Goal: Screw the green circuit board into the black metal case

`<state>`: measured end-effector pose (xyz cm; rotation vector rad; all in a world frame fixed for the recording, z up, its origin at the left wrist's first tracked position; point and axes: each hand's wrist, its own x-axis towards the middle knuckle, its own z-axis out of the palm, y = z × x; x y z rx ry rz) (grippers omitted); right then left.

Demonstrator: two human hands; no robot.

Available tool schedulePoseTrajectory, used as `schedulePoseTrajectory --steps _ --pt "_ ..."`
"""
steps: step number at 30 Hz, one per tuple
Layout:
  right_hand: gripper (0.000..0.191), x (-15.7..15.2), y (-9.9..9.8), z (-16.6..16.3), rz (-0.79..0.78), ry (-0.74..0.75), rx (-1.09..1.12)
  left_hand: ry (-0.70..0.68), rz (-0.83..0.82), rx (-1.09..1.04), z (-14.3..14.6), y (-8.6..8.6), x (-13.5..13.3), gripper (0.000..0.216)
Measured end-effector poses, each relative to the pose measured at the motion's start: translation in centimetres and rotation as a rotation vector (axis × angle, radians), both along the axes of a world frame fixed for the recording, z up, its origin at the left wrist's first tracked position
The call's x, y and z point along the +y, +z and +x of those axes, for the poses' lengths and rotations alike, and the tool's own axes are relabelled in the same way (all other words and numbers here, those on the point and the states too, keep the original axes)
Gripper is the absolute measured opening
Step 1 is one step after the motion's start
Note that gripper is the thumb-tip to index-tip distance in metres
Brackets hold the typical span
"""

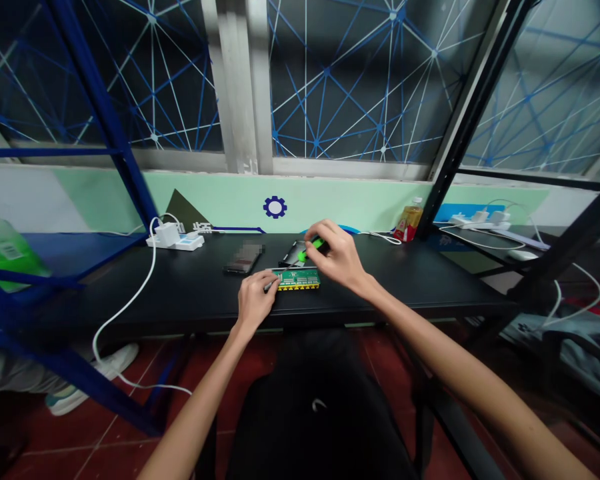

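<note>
A green circuit board (pixel 300 277) with a yellow row along its near edge lies near the front edge of the black desk (pixel 380 283). My left hand (pixel 257 299) is closed at the board's left end, its fingertips on the corner. A small dark object shows by those fingertips, too small to name. My right hand (pixel 337 257) grips a green and black screwdriver (pixel 310 250) above the board. The shaft slants down and left to the board's left part. Just behind the board is a flat black and silver piece (pixel 293 254), partly hidden by the screwdriver.
A phone (pixel 244 259) lies left of the board. Farther left, a white power strip (pixel 176 240) has a cable hanging off the desk. A drink bottle (pixel 409 220) stands at the back right beside a white cable (pixel 384 237). Dark frame posts flank the desk.
</note>
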<state>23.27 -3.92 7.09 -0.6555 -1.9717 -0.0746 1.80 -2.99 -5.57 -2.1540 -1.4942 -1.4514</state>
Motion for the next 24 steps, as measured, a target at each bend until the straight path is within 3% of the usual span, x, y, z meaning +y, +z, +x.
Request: schedulePoseTrajectory --steps 6,10,14,17,24 --pt "0.006 0.7 -2.6 5.1 0.046 -0.205 0.371 -0.005 0.005 0.109 1.5 1.7 0.4 0.025" --pt "0.013 2.0 -4.7 9.0 -0.114 -0.317 0.668 -0.16 -0.107 0.256 4.8 4.1 1.9 0.028" --pt "0.016 2.4 -5.3 12.3 -0.086 -0.359 0.822 -0.306 -0.172 0.405 9.3 5.8 3.7 0.027" --pt "0.016 1.9 -5.0 14.3 -0.018 -0.396 0.895 -0.342 -0.213 0.485 12.8 5.7 4.8 0.024" --pt "0.016 1.1 -5.3 16.9 -0.003 -0.388 0.966 -0.302 -0.282 0.591 18.9 3.5 6.2 0.019"
